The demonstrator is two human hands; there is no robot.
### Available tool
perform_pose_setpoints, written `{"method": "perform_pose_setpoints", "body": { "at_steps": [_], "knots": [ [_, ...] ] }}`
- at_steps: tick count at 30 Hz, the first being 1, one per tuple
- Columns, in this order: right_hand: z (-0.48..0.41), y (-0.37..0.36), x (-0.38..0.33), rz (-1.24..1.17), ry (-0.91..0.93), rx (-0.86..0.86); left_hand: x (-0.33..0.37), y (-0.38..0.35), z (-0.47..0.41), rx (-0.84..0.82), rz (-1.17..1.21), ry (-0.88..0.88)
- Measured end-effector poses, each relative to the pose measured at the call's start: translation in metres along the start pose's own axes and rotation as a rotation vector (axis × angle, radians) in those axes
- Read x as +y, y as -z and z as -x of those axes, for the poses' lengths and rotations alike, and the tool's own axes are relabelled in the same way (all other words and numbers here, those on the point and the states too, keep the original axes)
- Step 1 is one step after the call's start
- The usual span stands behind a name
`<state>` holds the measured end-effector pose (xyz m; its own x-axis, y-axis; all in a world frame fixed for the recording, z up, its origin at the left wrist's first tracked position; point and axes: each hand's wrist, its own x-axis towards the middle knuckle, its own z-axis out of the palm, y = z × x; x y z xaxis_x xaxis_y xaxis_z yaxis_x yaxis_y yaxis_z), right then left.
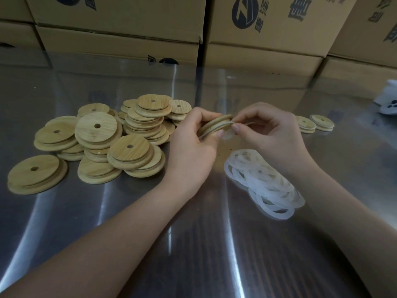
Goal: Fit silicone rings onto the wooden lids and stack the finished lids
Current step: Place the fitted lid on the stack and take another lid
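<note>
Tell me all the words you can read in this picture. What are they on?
Boxes: big dark characters, tilted and cut off at the picture's edge; I cannot read them.
Round dark badge on one box: a shape, no letters I can make out.
Wooden lids, rings: no writing shows.

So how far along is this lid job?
Barely started. Done: only the few lids set apart at the far right look finished. In hand: the left hand grips a wooden lid on edge while the right hand pinches a silicone ring against its rim. Left: the big pile of bare lids and the heap of rings.
</note>
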<state>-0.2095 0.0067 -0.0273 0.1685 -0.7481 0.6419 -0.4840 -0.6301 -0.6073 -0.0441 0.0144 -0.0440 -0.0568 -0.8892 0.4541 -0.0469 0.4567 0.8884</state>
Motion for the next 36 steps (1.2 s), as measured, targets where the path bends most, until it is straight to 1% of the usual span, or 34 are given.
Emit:
{"method": "perform_pose_setpoints", "body": {
  "at_steps": [9,15,19,22,28,36],
  "knots": [
    [0.006,-0.017,-0.001,-0.071,0.001,0.124,0.0,-0.001,0.001,0.039,0.083,0.004],
    [0.006,-0.016,-0.001,0.083,0.141,0.15,0.002,0.002,-0.001,0.043,-0.005,-0.03],
    [0.007,-0.015,-0.003,0.234,0.277,0.124,0.002,0.002,0.0,0.085,-0.105,-0.04],
    [0.007,-0.015,-0.004,0.272,0.331,0.127,0.002,0.003,0.001,0.116,-0.151,-0.075],
    [0.006,-0.014,-0.006,0.268,0.316,0.134,0.001,0.002,-0.001,0.14,-0.185,-0.098],
    [0.004,-0.011,-0.006,0.216,0.2,0.108,-0.002,0.001,-0.002,0.131,-0.166,-0.085]
  ]
}}
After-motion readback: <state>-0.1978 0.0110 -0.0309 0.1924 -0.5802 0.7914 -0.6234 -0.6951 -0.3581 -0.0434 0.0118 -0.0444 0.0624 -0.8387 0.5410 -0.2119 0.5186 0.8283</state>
